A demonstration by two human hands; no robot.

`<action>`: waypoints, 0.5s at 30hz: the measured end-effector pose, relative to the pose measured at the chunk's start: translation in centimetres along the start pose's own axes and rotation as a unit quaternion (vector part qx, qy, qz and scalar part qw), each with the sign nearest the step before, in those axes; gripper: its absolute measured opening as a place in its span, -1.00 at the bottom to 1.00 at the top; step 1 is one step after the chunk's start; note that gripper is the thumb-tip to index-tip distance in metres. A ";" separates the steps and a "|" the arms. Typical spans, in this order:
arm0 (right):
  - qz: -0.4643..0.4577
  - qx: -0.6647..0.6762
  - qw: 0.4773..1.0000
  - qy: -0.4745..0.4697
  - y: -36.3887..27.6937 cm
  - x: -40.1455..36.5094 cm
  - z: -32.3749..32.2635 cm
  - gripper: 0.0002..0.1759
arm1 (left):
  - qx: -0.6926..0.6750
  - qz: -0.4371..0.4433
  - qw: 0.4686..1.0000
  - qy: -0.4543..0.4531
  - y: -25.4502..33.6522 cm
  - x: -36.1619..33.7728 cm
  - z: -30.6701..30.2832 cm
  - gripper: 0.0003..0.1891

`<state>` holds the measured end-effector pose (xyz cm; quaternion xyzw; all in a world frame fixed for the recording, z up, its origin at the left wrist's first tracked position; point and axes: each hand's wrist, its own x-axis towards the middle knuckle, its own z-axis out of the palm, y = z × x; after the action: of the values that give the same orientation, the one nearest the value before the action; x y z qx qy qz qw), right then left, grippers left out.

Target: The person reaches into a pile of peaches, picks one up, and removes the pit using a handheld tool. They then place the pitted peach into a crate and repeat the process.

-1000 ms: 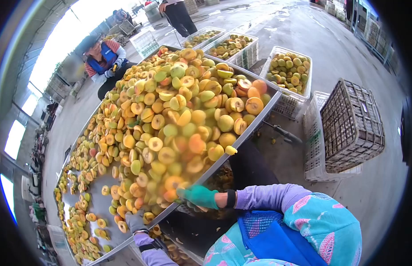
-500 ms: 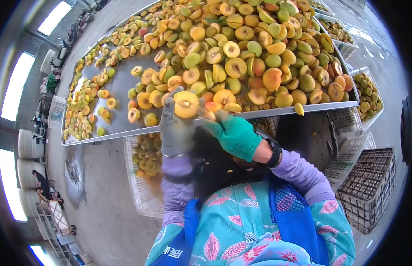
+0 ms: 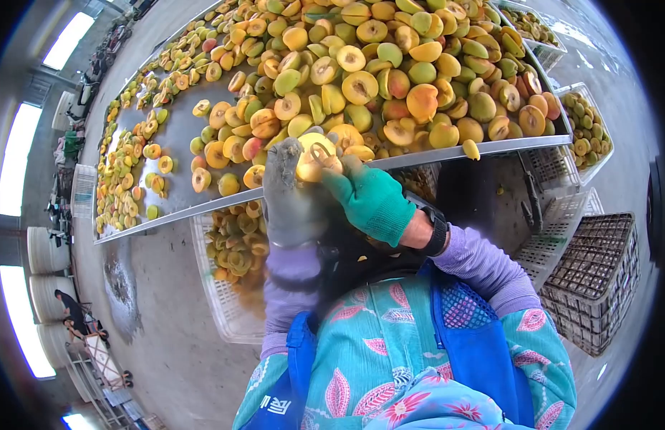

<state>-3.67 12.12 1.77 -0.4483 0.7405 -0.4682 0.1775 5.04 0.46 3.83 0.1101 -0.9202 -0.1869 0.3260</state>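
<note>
My left hand (image 3: 293, 193), in a worn grey glove smeared by motion, grips a halved apricot (image 3: 313, 149) with its yellow cut face turned up. Against the lower right of that fruit, my right hand (image 3: 375, 204) in a green knit glove is closed, thumb and fingertips pinched together. What the right fingertips hold, if anything, is hidden or too blurred to make out. Both hands are over the near edge of a metal table (image 3: 185, 213), where a big heap of cut apricots (image 3: 361, 87) lies.
Below the table edge stands a white crate (image 3: 228, 308) with apricot pieces. Filled crates (image 3: 586, 136) line the right side, near a dirty latticed crate (image 3: 590, 276). A person (image 3: 71, 312) is far off at left, beside a cart (image 3: 103, 362) and large white tubs (image 3: 49, 247).
My right fingertips have come up onto the cut face of the apricot in my left hand. The whole view has shifted slightly, with the table sitting a little farther left.
</note>
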 end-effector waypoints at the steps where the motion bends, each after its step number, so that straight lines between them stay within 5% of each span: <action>1: 0.006 0.002 1.000 -0.003 -0.1 -0.1 -0.2 -0.52 | -0.028 -0.011 1.000 0.000 -0.1 -0.1 0.2 -0.74; 6: 0.088 0.051 0.994 -0.028 -0.8 -0.5 -0.3 -0.52 | -0.302 -0.148 0.940 0.058 -1.5 -1.5 2.7 -0.72; 9: 0.109 0.097 0.989 0.003 -0.1 -1.0 2.1 -0.51 | -0.262 -0.139 0.953 0.064 -1.4 -0.9 2.6 -0.68; 11: 0.114 0.130 0.985 0.021 0.5 -1.2 2.9 -0.51 | -0.411 -0.207 0.881 0.112 -0.5 -1.1 3.7 -0.69; 12: 0.108 0.148 0.983 0.024 0.8 -1.1 2.9 -0.51 | -0.567 -0.288 0.753 0.168 0.0 -0.9 4.1 -0.69; 15: 0.124 0.135 0.983 0.022 1.1 -1.1 3.0 -0.52 | -0.624 -0.268 0.700 0.221 0.6 -0.4 5.0 -0.78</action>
<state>-1.59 11.57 -0.79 -0.3144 0.7242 -0.5479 0.2766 2.07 2.43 0.29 0.1615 -0.4254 -0.7683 0.4501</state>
